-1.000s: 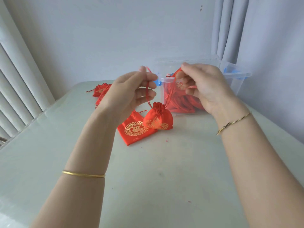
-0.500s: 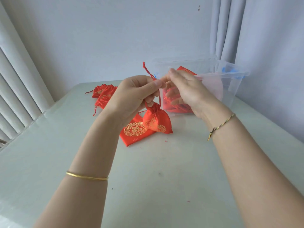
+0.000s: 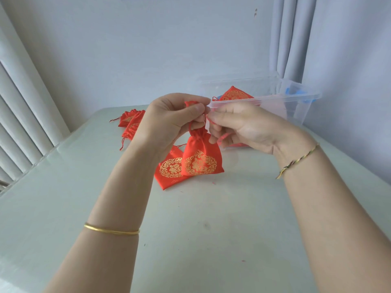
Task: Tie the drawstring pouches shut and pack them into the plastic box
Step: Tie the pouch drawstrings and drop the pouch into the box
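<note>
**Both hands pinching cord of red pouch, frame centre**

Left hand (image 3: pixel 173 117) has thumb and fingers curled, pinching the red drawstring (image 3: pixel 191 126) just above the gathered neck. Right hand (image 3: pixel 243 127) pinches the cord end beside it, fingertips nearly touching the left's. Red drawstring pouch (image 3: pixel 200 159) with gold emblem hangs below the hands, overlapping a flat pouch (image 3: pixel 169 172) on the pale table (image 3: pixel 190 229); contact unclear. Two more pouches (image 3: pixel 132 123) lie centre-left. Clear plastic box (image 3: pixel 296 98) sits upper right, with a packed pouch (image 3: pixel 234 95) inside.
</note>
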`<action>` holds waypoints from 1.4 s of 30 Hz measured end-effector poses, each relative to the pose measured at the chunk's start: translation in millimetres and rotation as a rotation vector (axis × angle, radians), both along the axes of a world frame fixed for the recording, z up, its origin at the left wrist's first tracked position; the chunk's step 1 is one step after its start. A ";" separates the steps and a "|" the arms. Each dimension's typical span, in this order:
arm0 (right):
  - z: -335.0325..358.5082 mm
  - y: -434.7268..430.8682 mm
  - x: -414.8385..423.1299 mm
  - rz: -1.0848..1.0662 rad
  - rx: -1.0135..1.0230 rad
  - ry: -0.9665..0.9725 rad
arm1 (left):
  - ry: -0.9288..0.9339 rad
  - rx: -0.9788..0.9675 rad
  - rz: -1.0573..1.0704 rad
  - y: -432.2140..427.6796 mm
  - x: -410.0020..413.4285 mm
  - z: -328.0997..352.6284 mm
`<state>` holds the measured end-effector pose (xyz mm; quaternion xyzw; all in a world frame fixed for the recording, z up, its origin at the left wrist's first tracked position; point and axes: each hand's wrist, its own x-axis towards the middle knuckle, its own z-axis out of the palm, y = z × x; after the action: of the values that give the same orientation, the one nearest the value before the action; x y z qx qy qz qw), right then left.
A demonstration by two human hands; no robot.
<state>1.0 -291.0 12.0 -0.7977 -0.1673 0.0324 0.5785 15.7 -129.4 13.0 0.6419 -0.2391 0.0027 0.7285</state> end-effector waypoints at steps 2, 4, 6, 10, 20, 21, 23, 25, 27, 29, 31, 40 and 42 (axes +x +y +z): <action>-1.9 -1.8 3.0 -0.107 -0.033 -0.009 | -0.021 0.057 -0.009 0.6 -1.4 1.3; -3.3 -2.1 7.4 -0.224 0.051 -0.057 | -0.054 0.119 -0.040 2.2 -3.5 3.0; -4.0 -0.7 10.3 -0.224 0.142 -0.095 | -0.149 0.189 -0.072 3.3 -5.8 4.3; -6.9 5.2 9.6 -0.051 0.215 -0.026 | -0.496 0.452 0.133 0.3 -5.7 3.3; -12.2 1.7 10.6 0.073 0.262 0.102 | -0.806 0.503 0.485 -4.2 1.4 -7.0; -11.8 2.1 10.7 0.049 0.262 0.100 | -0.800 0.501 0.493 -3.9 1.2 -7.1; -10.3 1.7 11.6 -0.021 0.270 0.084 | -0.761 0.501 0.518 -2.0 2.0 -7.1; -8.1 -0.1 11.5 -0.097 0.292 0.061 | -0.713 0.500 0.517 2.3 4.6 -8.0; -6.4 -2.5 11.4 -0.167 0.323 0.037 | -0.663 0.522 0.503 7.0 7.8 -8.9; -6.3 -4.2 12.6 -0.220 0.403 0.038 | -0.593 0.586 0.505 9.8 11.6 -10.4; -6.5 -3.7 14.3 -0.198 0.597 0.103 | -0.475 0.631 0.515 9.8 14.7 -13.0; -15.4 -1.9 20.4 -0.158 0.782 0.302 | 0.066 -0.209 0.086 4.0 13.5 -9.4; -15.1 -1.3 19.1 -0.203 0.673 0.290 | 0.095 -0.241 0.077 1.5 11.5 -9.0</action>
<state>20.1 -292.2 -3.1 -0.5628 -0.0051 0.0309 0.8260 27.2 -127.9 3.9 0.5580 -0.1774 0.0291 0.8102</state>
